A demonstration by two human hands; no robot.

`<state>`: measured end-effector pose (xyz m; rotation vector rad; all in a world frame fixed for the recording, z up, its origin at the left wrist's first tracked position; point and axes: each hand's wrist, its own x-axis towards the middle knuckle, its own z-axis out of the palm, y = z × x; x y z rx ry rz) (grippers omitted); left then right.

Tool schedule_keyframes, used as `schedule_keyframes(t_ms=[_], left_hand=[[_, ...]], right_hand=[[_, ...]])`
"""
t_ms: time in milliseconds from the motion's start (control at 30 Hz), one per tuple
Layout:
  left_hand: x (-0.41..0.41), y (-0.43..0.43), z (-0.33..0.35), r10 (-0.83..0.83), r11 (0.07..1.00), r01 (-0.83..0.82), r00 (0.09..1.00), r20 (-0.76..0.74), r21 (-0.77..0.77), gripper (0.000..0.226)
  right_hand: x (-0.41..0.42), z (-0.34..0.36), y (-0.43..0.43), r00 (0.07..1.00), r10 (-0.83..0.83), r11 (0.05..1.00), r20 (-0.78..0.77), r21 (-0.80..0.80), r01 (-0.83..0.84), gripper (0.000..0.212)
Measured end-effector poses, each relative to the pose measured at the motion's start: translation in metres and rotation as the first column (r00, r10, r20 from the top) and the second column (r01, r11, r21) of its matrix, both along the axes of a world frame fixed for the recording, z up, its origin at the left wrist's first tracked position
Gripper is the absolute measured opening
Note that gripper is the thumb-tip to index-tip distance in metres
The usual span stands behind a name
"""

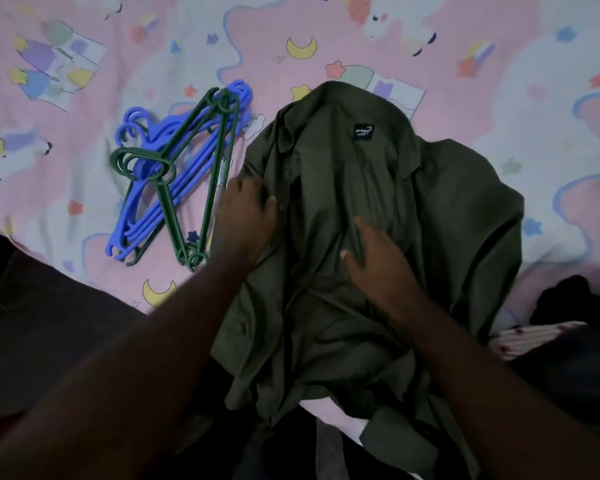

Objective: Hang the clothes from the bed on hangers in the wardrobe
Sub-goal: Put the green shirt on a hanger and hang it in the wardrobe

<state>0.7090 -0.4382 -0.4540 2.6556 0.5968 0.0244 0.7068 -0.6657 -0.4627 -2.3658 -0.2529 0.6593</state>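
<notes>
Your L hand (246, 211) pinches the olive shirt (447, 209) at the placket; R hand (373, 261) flat, fingers relaxed. Shirt's bunched, so a hanger could snag inside. Hangers (187, 164) look interlocked & may drag together.

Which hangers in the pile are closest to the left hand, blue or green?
The green hangers. Their long bars run right beside the left hand, while the blue hangers lie farther left on the bed.

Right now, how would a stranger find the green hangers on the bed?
On the pink cartoon-print bedsheet, look left of the crumpled olive-green shirt. The dark green plastic hangers lie there in a heap. They lie on top of the blue plastic hangers.
</notes>
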Motion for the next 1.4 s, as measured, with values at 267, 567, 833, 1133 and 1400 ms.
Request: schedule_keyframes(t_ms=[267, 567, 833, 1133, 1400], left_hand=[[0.081, 0.066, -0.044, 0.146, 0.922, -0.235, 0.947, -0.285, -0.308, 0.056], [0.09, 0.149, -0.022, 0.25, 0.936, -0.231, 0.967, 0.041, -0.265, 0.026], [0.086, 0.13, -0.009, -0.26, 0.965, 0.26, 0.926, 0.273, 0.038, 0.033], [0.075, 0.021, -0.06, -0.525, 0.78, 0.623, 0.604, -0.599, -0.056, 0.089], [0.087, 0.007, -0.066, -0.565, 0.779, 0.626, 0.666, -0.487, -0.048, 0.088]], right_hand=[[0.063, -0.03, 0.08, 0.987, 0.088, 0.994, 0.132, 0.05, -0.096, 0.059], [0.052, -0.069, 0.115, 0.973, 0.229, 0.879, 0.005, -0.43, -0.205, 0.073], [0.061, -0.08, 0.133, 0.965, 0.264, 0.881, -0.003, -0.407, -0.242, 0.074], [0.118, -0.079, -0.025, 0.945, -0.317, 0.788, 0.079, -0.532, 0.309, 0.078], [0.128, -0.073, 0.012, 0.943, -0.071, 0.89, 0.324, -0.405, 0.207, 0.057]])
